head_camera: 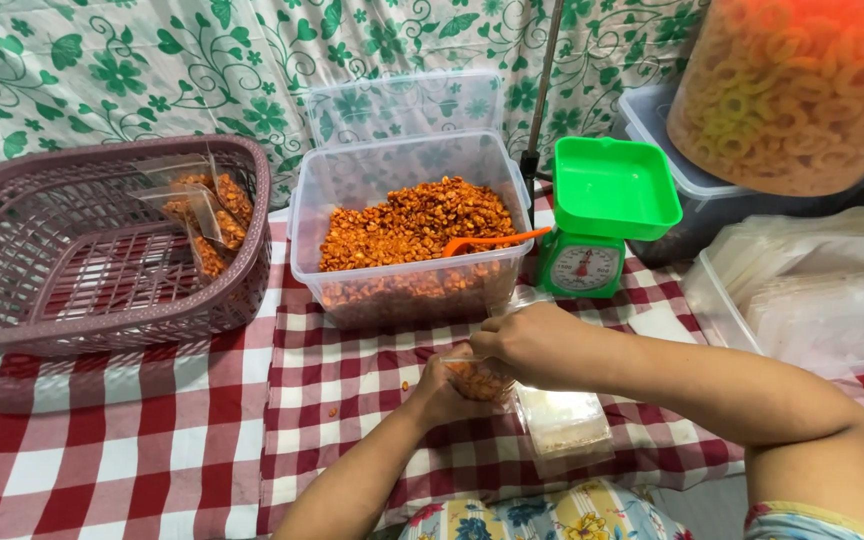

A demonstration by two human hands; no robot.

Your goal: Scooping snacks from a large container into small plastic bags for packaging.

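Head view: two hands close a small clear bag of orange-brown snack over a red-and-white checked cloth.

The left hand [439, 392] cups the small bag [477, 381] from below, fingers curled around it; the right hand [532, 343] pinches its top, fingers clenched on the plastic. The bag sits near the middle, just in front of the clear tub [404, 238] of snack with an orange scoop [492, 241]. A green scale [607, 215] stands to the right, a mauve basket [102, 245] with filled bags far left.
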